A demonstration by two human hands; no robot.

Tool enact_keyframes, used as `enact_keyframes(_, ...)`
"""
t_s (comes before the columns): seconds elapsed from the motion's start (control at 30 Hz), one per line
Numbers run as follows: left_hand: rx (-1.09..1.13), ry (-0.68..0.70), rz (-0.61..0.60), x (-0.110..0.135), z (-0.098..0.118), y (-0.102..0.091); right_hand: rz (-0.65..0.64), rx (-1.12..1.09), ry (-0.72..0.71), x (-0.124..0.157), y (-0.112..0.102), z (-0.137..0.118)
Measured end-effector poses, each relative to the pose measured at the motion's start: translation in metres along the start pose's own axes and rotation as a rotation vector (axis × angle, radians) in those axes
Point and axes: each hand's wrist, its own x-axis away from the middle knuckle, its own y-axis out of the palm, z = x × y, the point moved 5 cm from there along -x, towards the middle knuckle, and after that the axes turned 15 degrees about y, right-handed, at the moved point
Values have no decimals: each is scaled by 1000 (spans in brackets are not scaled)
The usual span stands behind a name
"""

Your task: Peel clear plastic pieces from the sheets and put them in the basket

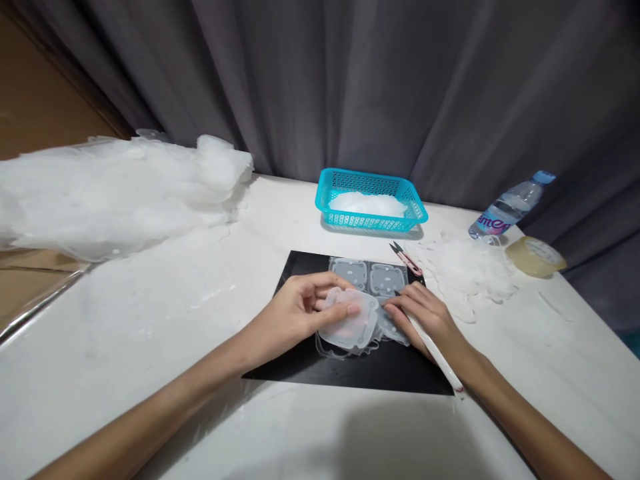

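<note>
My left hand [306, 308] pinches a translucent, rounded-square silicone-like piece [357, 333] between thumb and fingers, above a black mat [300, 367]. My right hand [425, 312] is closed around a slim white tool [436, 357], its dark tip showing past the fingers and its far end pointing towards me. The right fingertips touch or nearly touch a clear sheet of similar square pieces [387, 279] lying on the mat. Thin, wavy clear trimmings [340, 352] hang or lie below the held piece; which of the two I cannot tell.
Pink-handled thread snips [407, 260] lie at the mat's far right corner. Behind stands a blue basket [373, 220] holding translucent pieces. White scraps [465, 273], a water bottle [510, 207] and a tape roll [536, 257] are on the right. A large translucent heap [120, 193] fills the left.
</note>
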Motion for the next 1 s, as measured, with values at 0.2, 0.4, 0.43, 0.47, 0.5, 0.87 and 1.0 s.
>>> enact_keyframes(0.2, 48, -31, 2, 3, 0, 1, -27, 37, 67, 1, 3, 3)
enact_keyframes(0.4, 59, -14, 31, 0, 4, -3, -36, -37, 165, 4, 4, 10)
enact_keyframes(0.43, 59, -11, 36, 0, 4, -5, -37, -54, 167, 4, 4, 10)
enact_keyframes(0.47, 59, -5, 37, -1, 5, -7, -34, -68, 168, 4, 3, 9)
enact_keyframes(0.5, 60, 0, 38, -1, 6, -8, -27, -78, 166, 4, 3, 9)
enact_keyframes(0.87, 33, -12, 44, -1, 4, -8, 46, -36, 153, 3, 0, 5)
enact_keyframes(1.0, 25, -28, 62, 0, 3, -9, 77, -50, 159, 3, -1, 4)
